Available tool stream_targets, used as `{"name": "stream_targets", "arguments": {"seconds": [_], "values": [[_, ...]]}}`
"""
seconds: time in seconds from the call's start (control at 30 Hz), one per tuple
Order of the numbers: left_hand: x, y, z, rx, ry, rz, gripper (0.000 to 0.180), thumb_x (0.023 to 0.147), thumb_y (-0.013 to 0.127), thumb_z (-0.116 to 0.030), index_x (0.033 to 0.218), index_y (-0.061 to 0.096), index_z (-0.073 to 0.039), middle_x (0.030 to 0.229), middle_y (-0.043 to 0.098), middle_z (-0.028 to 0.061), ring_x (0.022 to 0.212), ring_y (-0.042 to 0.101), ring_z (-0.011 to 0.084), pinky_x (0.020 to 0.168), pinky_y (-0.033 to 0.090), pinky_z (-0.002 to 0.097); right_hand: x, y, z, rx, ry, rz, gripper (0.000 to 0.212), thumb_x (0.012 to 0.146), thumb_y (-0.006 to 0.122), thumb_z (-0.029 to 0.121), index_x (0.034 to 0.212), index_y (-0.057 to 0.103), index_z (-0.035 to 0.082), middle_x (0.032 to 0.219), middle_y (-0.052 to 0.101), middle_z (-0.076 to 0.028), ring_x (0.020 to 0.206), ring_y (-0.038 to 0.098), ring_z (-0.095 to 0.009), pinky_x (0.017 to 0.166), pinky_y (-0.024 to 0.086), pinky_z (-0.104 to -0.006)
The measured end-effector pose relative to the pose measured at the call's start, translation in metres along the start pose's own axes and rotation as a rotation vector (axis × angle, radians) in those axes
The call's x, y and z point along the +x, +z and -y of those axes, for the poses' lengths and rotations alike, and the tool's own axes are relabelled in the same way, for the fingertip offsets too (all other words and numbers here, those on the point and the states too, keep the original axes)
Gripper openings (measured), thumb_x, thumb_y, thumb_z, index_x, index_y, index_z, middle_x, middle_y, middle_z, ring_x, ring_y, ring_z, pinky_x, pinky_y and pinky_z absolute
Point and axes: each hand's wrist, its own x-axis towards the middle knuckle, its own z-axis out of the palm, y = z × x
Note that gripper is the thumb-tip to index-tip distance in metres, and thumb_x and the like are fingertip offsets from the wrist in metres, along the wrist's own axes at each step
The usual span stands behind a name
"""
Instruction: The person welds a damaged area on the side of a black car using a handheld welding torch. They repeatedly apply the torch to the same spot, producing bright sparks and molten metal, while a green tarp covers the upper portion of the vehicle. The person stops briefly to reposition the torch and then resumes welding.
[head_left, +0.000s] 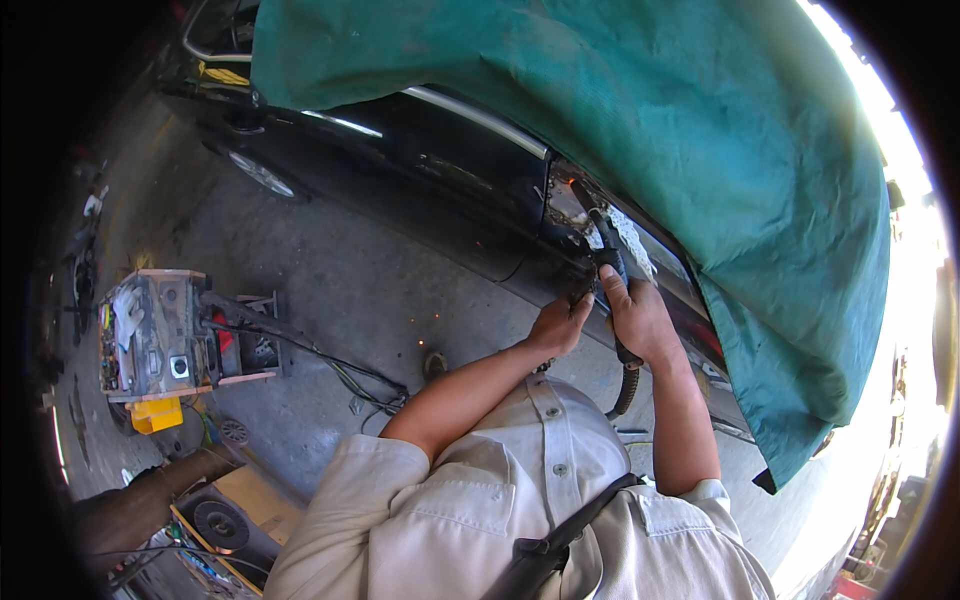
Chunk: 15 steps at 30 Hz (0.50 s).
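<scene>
My right hand [643, 318] is wrapped round the black handle of a welding torch [611, 243], thumb along its top. The torch's neck points away from me at the rear side of a black car [400, 165], where a small orange glow shows on bare, rough metal [572, 205]. From the handle's lower end a ribbed hose runs down beside my shirt. My left hand [560, 325] is closed just left of the torch, by the car's lower edge; what its fingers hold is hidden. A green tarp [640, 130] drapes over the car above the bare metal.
On the left stands a welding machine cart [155, 330] with a glove and a yellow box [157, 415]. Black cables [350, 365] trail across the concrete floor. Lower left, an open-sided box holds a wire spool [222, 525]. A few sparks [421, 342] show above the floor.
</scene>
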Motion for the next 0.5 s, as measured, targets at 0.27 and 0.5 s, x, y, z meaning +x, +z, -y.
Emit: {"name": "stream_targets", "arguments": {"seconds": [0.27, 0.5], "values": [[-0.0017, -0.0016, -0.0045, 0.0, 0.022, 0.005, 0.06, 0.109, 0.041, -0.052, 0.136, 0.06, -0.003, 0.123, 0.07, 0.0269, 0.119, 0.064, 0.0451, 0.096, 0.05, 0.0485, -0.0024, -0.0009, -0.0002, -0.006, 0.048, -0.041, 0.07, 0.106, 0.048, 0.058, 0.097, 0.068, -0.008, 0.091, 0.068, -0.037, 0.101, 0.066, -0.054, 0.087, 0.05, -0.0529], [0.0001, -0.0021, -0.0044, 0.031, -0.032, 0.025, 0.061, 0.109, 0.041, -0.053, 0.131, 0.064, -0.001, 0.118, 0.071, 0.027, 0.116, 0.066, 0.0452, 0.094, 0.051, 0.0478, -0.0075, -0.0071, 0.004, 0.055, 0.099, 0.037, 0.071, 0.106, 0.048, 0.058, 0.093, 0.066, -0.009, 0.079, 0.067, -0.033, 0.085, 0.067, -0.053, 0.078, 0.051, -0.0531]]}}
